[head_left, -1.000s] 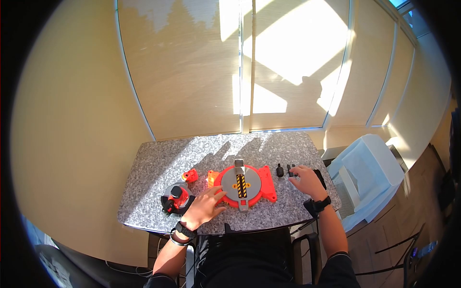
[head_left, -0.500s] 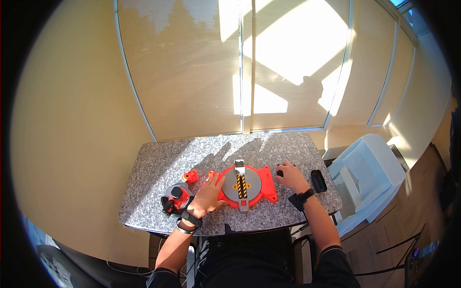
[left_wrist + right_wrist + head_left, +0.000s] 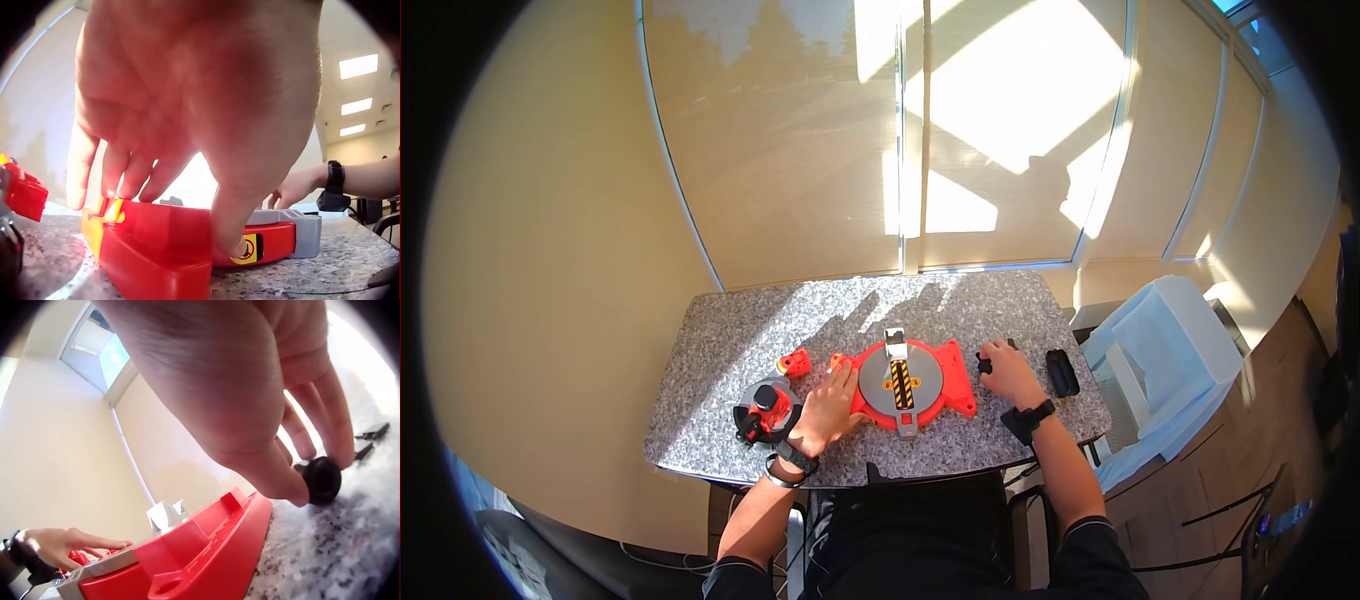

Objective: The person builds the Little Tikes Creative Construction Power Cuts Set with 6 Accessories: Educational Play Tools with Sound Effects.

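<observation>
A round red toy base with a grey disc (image 3: 872,385) and a yellow-black striped strip lies mid-table. My left hand (image 3: 826,408) rests over its left red wing (image 3: 150,250); in the left wrist view the fingers reach straight down to it and the thumb touches the side near a yellow sticker (image 3: 249,249). Past the base's right wing (image 3: 956,378), my right hand (image 3: 1008,373) pinches a small black cylindrical piece (image 3: 324,480) between thumb and fingers, its round end facing the camera, low over the tabletop.
Small dark pieces (image 3: 374,432) lie beyond my right fingers. A black open case (image 3: 1062,373) sits near the right table edge. To the left are a red block-like part (image 3: 796,362) and a smaller grey, red and black assembly (image 3: 767,400). A covered chair (image 3: 1165,360) stands at right.
My right hand has moved left from the small dark pieces beside the case to the black cylindrical piece and grasped it. My left hand has shifted slightly up onto the base's left wing.
</observation>
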`<state>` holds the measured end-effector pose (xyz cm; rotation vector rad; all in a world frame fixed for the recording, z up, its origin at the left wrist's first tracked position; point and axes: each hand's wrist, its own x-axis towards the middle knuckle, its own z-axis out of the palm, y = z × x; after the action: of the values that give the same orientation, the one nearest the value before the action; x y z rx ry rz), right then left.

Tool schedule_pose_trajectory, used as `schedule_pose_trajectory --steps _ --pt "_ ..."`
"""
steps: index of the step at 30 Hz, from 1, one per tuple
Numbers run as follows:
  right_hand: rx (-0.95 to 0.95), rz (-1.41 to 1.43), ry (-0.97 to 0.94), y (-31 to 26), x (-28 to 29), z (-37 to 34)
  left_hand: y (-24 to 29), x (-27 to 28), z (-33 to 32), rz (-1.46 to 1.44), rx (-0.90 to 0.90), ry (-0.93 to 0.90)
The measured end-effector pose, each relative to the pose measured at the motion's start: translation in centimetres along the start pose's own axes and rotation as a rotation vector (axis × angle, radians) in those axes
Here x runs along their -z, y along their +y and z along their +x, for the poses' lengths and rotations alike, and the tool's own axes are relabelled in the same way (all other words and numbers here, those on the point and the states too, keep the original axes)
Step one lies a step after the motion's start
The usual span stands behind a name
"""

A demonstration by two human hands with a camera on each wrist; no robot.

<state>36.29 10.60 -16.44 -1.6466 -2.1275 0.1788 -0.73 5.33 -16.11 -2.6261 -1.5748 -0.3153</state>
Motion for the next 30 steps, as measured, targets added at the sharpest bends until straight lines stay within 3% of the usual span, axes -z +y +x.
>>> schedule_pose_trajectory --steps 7,19,23,30 --pt "0.047 0.181 0.098 -3.3 2.6 -2.3 1.2 -0.7 -0.9 0.154 0.030 0.086" --pt "0.238 0.386 -0.017 -7.5 4.0 -5.8 3.5 -0.5 -2.1 0.022 0.241 0.118" --pt "0.273 0.404 -0.058 -7.9 4.2 -6.0 2.5 -0.2 -3.1 -0.025 0.148 0.152" --pt "0.265 0.414 -0.122 -8.2 3.6 -6.2 0.4 1.3 -4.0 -0.195 0.022 -0.002"
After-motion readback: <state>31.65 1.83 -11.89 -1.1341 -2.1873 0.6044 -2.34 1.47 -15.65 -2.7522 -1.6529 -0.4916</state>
